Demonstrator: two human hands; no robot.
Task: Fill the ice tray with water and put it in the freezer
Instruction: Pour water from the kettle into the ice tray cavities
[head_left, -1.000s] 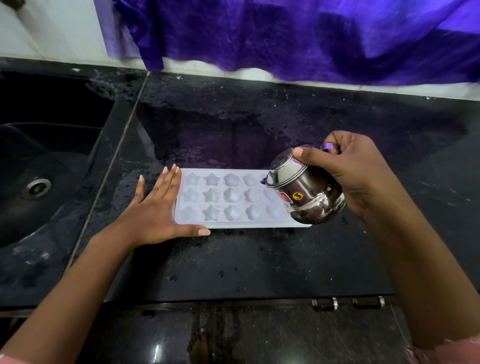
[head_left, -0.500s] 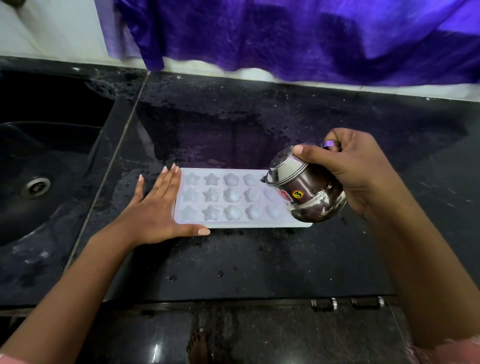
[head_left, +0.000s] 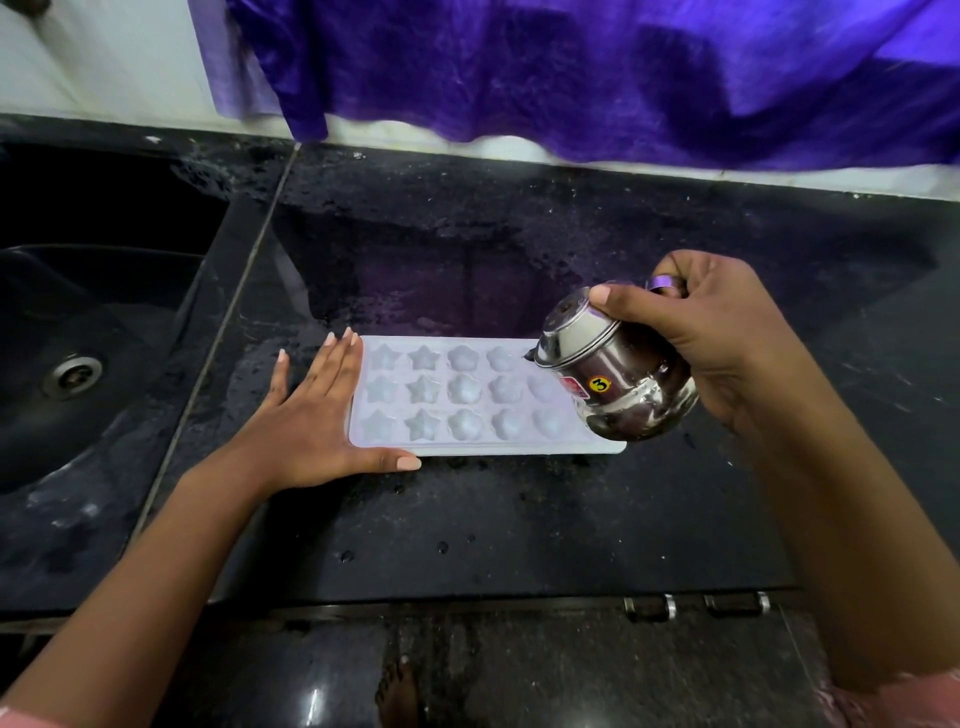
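Ice tray (head_left: 483, 397): flat on black granite counter (head_left: 519, 519), star and flower cells.
Left hand (head_left: 311, 426): open, flat, bracing tray's left end.
Right hand (head_left: 711, 338): clamped on tipped steel kettle (head_left: 613, 371), spout over upper row.
Risk: overtipping floods cells, wets counter.
Room: sink (head_left: 78, 364) left; clear counter in front.

1. The ice tray (head_left: 485, 447) is pale white with a lilac tint, moulded in star and flower shapes.
2. The steel pot (head_left: 618, 376) is shiny silver, with a red sticker and a yellow-and-black "3" label.
3. The countertop (head_left: 519, 519) is glossy black, speckled.
4. The sink (head_left: 93, 338) is black with a silver drain.
5. The cloth (head_left: 597, 73) is deep purple, mottled.
6. The wall (head_left: 104, 62) is white.
7. A ring (head_left: 660, 283) on the right hand (head_left: 727, 338) is purple.
8. The sleeve (head_left: 893, 701) is pink.
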